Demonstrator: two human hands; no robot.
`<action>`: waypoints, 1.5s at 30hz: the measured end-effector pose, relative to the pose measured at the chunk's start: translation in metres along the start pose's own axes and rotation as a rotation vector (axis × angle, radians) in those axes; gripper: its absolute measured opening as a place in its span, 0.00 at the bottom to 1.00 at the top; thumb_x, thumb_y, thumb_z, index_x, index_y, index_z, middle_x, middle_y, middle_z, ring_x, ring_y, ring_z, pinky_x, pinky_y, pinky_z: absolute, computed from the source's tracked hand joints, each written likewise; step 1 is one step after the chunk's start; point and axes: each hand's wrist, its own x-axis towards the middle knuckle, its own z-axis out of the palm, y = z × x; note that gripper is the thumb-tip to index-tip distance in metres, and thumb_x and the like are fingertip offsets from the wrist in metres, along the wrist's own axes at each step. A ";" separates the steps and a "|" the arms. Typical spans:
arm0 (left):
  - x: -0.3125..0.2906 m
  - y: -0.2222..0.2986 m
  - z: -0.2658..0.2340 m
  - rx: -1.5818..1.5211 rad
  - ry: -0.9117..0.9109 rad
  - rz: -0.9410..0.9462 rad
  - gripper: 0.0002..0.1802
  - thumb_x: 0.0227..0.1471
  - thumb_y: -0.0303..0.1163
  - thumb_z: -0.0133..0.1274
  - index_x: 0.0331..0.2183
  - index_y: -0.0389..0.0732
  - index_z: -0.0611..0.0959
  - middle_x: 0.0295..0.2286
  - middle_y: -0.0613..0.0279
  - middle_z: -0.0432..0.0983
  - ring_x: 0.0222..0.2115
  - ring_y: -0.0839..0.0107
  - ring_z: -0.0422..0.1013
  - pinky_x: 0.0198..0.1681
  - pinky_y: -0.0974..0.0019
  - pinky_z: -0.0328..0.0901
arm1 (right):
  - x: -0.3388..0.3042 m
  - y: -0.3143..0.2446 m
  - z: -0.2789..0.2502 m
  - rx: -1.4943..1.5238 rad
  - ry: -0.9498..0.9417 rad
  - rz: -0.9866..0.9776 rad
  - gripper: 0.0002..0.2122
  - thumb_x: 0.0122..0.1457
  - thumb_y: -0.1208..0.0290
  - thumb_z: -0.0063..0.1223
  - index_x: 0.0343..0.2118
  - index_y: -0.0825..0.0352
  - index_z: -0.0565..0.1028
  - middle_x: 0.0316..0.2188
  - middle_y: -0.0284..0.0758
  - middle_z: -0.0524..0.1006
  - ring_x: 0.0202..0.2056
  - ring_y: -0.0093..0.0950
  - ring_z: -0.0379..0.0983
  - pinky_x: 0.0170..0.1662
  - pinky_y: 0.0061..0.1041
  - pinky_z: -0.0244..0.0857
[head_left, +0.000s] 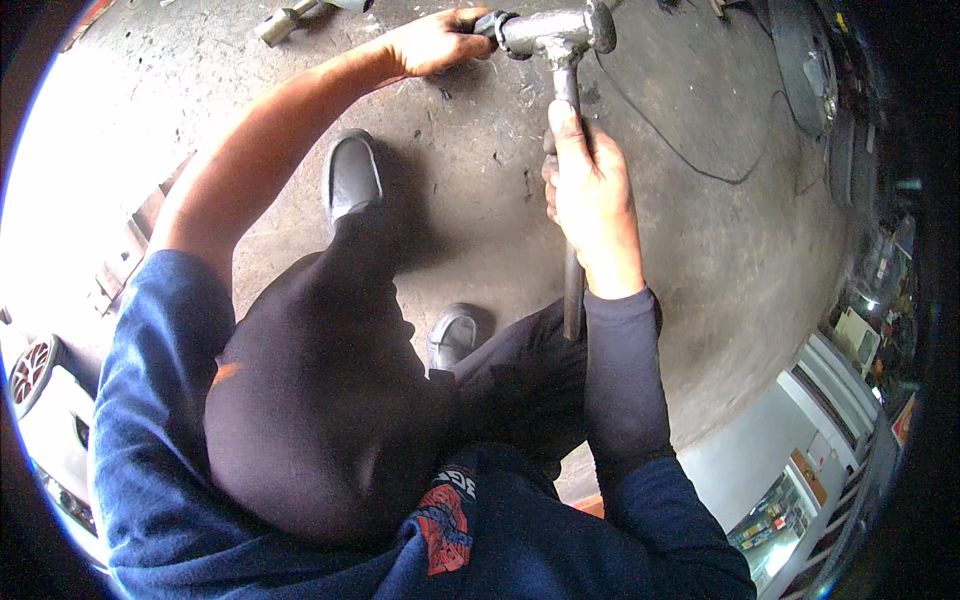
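Observation:
My right hand (592, 190) is wrapped round the metal handle of a hammer (566, 82), thumb lying along the shaft. The hammer's head is up at the top of the view, and the handle's lower end reaches down over my knee. At the left end of that head, my left hand (440, 42) is closed on a short dark cylindrical piece (486, 26). Its far end meets or overlaps the hammer head; I cannot tell whether they touch. What lies beneath the left fingers is hidden.
Worn concrete floor (690, 270) spreads under my shoes. A thin dark cable (690, 163) curves across it to the right. Metal pipe parts (283, 25) lie at the top left. A white car (55, 420) stands far left, and cluttered dark items (885, 270) line the right side.

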 end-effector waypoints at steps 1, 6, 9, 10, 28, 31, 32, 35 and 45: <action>0.000 -0.002 0.000 -0.013 -0.030 -0.031 0.29 0.62 0.36 0.53 0.63 0.42 0.73 0.54 0.62 0.76 0.54 0.70 0.69 0.62 0.63 0.62 | 0.001 0.001 -0.001 -0.006 0.002 -0.014 0.23 0.70 0.44 0.51 0.26 0.59 0.68 0.16 0.22 0.64 0.16 0.14 0.59 0.20 0.21 0.55; 0.003 -0.019 0.004 0.250 0.047 0.230 0.21 0.59 0.46 0.63 0.44 0.40 0.81 0.31 0.66 0.77 0.34 0.75 0.69 0.43 0.63 0.68 | 0.002 0.000 -0.007 -0.006 0.018 -0.042 0.22 0.70 0.45 0.51 0.27 0.60 0.69 0.16 0.24 0.65 0.16 0.15 0.60 0.20 0.22 0.55; 0.003 -0.025 0.006 0.213 0.099 0.309 0.19 0.59 0.45 0.64 0.42 0.40 0.83 0.30 0.67 0.79 0.34 0.76 0.71 0.43 0.64 0.69 | 0.002 -0.001 -0.004 -0.090 0.075 -0.057 0.24 0.72 0.50 0.50 0.29 0.69 0.73 0.18 0.33 0.69 0.22 0.25 0.65 0.28 0.34 0.61; 0.001 -0.027 0.007 0.185 0.111 0.276 0.18 0.60 0.44 0.64 0.41 0.39 0.84 0.31 0.65 0.80 0.35 0.76 0.72 0.45 0.64 0.69 | 0.003 -0.001 -0.002 -0.118 0.085 -0.092 0.24 0.72 0.50 0.49 0.29 0.69 0.74 0.18 0.34 0.70 0.22 0.26 0.66 0.28 0.34 0.62; -0.015 -0.022 0.014 0.335 0.168 0.272 0.12 0.59 0.35 0.62 0.41 0.38 0.84 0.30 0.58 0.82 0.34 0.70 0.75 0.44 0.61 0.71 | -0.009 -0.054 -0.013 0.369 0.120 -0.549 0.21 0.74 0.44 0.41 0.34 0.59 0.68 0.18 0.22 0.64 0.17 0.13 0.61 0.18 0.15 0.53; -0.021 -0.023 0.013 0.416 0.221 0.211 0.12 0.55 0.35 0.63 0.38 0.38 0.82 0.25 0.56 0.79 0.28 0.69 0.74 0.39 0.59 0.71 | 0.017 -0.005 0.019 -0.426 0.144 -0.194 0.26 0.73 0.49 0.46 0.28 0.70 0.74 0.20 0.49 0.73 0.21 0.41 0.71 0.28 0.45 0.62; -0.024 -0.024 0.014 0.454 0.235 0.263 0.12 0.54 0.35 0.64 0.37 0.38 0.81 0.24 0.55 0.78 0.27 0.67 0.73 0.38 0.58 0.70 | 0.024 0.007 0.020 -0.412 0.123 -0.059 0.27 0.72 0.46 0.46 0.28 0.70 0.74 0.19 0.47 0.73 0.21 0.42 0.71 0.29 0.44 0.62; -0.023 -0.024 0.012 0.455 0.266 0.333 0.12 0.55 0.34 0.62 0.34 0.38 0.77 0.24 0.54 0.76 0.27 0.64 0.70 0.37 0.58 0.69 | 0.026 0.022 0.018 -0.223 0.207 -0.039 0.28 0.72 0.45 0.46 0.27 0.70 0.73 0.19 0.46 0.73 0.22 0.40 0.70 0.29 0.43 0.62; -0.018 -0.026 0.016 0.369 0.244 0.234 0.11 0.56 0.34 0.62 0.37 0.38 0.81 0.27 0.56 0.78 0.30 0.67 0.73 0.40 0.59 0.70 | 0.003 -0.010 0.016 -0.243 0.151 -0.419 0.18 0.71 0.56 0.52 0.30 0.69 0.74 0.20 0.47 0.76 0.22 0.45 0.74 0.27 0.42 0.65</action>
